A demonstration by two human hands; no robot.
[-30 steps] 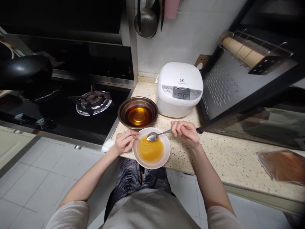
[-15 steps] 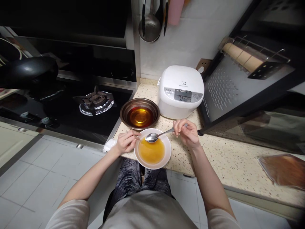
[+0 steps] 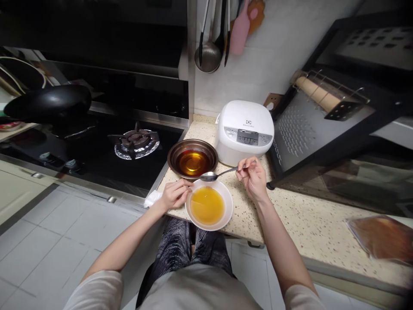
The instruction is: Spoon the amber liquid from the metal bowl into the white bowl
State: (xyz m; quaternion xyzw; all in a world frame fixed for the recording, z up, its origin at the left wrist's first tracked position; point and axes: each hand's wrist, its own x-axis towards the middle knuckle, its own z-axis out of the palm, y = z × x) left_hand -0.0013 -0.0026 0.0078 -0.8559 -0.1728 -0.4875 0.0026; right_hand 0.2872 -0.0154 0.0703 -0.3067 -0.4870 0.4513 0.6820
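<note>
A white bowl (image 3: pixel 228 207) of yellow-orange liquid (image 3: pixel 207 206) rests near the counter's front edge. My left hand (image 3: pixel 176 193) pinches its left rim between thumb and fingers. In my right hand (image 3: pixel 252 177) is a metal spoon (image 3: pixel 210 176), held by the end of its handle. The spoon's head hangs over the gap between the white bowl's far rim and a dark metal bowl (image 3: pixel 173 160). That metal bowl stands just behind the white one and holds clear amber-red liquid (image 3: pixel 192 163). Whether the spoon carries any liquid, I cannot tell.
A white rice cooker (image 3: pixel 245 129) stands behind my right hand. To the left are a gas burner (image 3: pixel 137 140) and a black wok (image 3: pixel 48 103). A crumpled white tissue (image 3: pixel 152 199) lies by my left wrist. Utensils, including a skimmer (image 3: pixel 208 57), hang on the wall.
The spoon has risen and moved back from above the yellow-orange liquid toward the metal bowl. My left hand stays on the white bowl's rim. The camera view has shifted slightly.
</note>
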